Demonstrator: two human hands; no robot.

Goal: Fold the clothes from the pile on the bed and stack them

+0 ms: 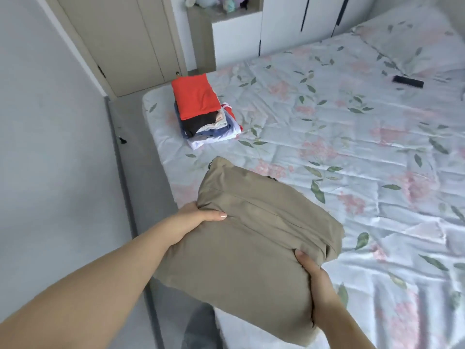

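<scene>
One wide-angle view from the person's head looks forward and down across the bed (pixel 339 127) from its near left corner, close above the left hand (pixel 191 220) and right hand (pixel 314 278) gripping the folded khaki garment (pixel 251 235), facing the far wardrobe (pixel 284 23).

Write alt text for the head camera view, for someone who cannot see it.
A person's left hand and right hand hold a folded khaki garment over the near corner of a floral-sheeted bed. Farther along the bed's left side sits a stack of folded clothes with a red piece on top.
</scene>
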